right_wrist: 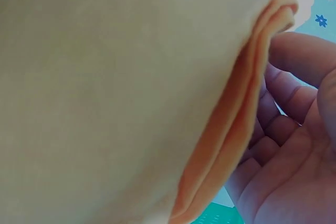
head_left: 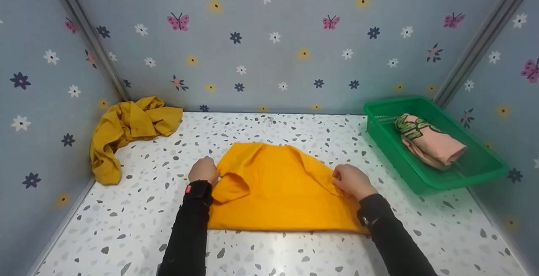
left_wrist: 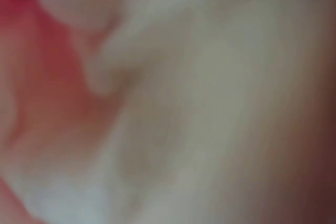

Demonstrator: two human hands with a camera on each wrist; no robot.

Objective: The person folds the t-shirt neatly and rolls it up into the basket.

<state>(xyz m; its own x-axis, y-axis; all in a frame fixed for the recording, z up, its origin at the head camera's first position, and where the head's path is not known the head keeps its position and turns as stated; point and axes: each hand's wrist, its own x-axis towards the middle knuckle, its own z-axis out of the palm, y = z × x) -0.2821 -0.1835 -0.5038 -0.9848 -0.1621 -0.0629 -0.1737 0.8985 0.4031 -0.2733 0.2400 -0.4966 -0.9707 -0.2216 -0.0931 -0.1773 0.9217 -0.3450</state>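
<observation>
A yellow-orange shirt (head_left: 282, 200) lies partly folded on the speckled table, with a straight edge toward the person. My left hand (head_left: 204, 170) grips its left edge beside a bunched sleeve fold (head_left: 230, 186). At the opposite side, my right hand (head_left: 353, 180) pinches the right edge, fingers curled. In the right wrist view, the right hand (right_wrist: 294, 129) has thumb and fingers at the layered cloth edge (right_wrist: 236, 114). The left wrist view is too blurred and close to tell more than pale cloth and reddish patches.
A crumpled mustard cloth (head_left: 134, 126) lies at the back left against the wall. On the right stands a green plastic basket (head_left: 391, 158) holding a folded pink garment (head_left: 438, 143) with a green print. Flower-patterned walls (head_left: 269, 69) enclose the speckled table (head_left: 139, 225) at the back and sides.
</observation>
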